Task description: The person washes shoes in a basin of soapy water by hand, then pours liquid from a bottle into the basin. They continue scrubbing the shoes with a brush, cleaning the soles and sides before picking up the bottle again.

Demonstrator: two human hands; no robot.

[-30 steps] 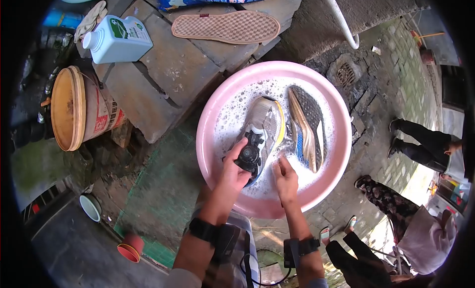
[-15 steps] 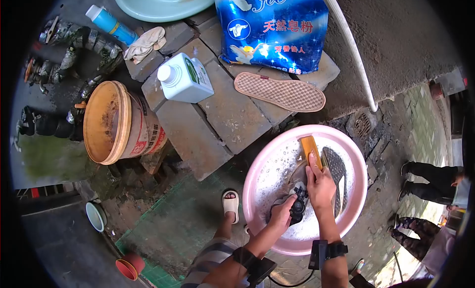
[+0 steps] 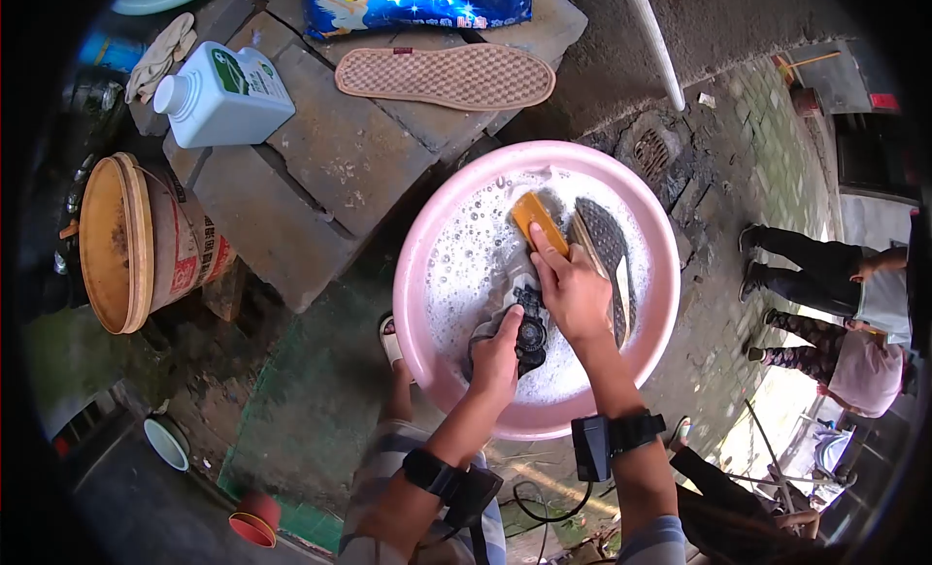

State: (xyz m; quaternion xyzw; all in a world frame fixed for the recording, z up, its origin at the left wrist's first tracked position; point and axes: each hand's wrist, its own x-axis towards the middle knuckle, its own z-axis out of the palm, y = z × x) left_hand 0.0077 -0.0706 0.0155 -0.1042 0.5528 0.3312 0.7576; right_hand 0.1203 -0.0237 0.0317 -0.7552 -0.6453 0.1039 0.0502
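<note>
A pink basin of foamy water stands in front of me. My left hand grips a wet grey shoe with black parts inside it, thumb on top. In my right hand is a scrubbing brush with a yellow-brown back, held just beyond the shoe; its bristles are hidden underneath. A second shoe, its dark patterned sole showing, lies in the suds on the right, partly behind my right hand.
Stone slabs hold a woven insole, a pale blue bottle, a cloth and a blue washing-powder bag. An orange-rimmed bucket stands left. A drain lies beyond the basin. Several people are at right.
The view has shifted, so the basin and slabs sit further left and higher. The brush has turned to slant more to the left. Both hands keep their holds.
</note>
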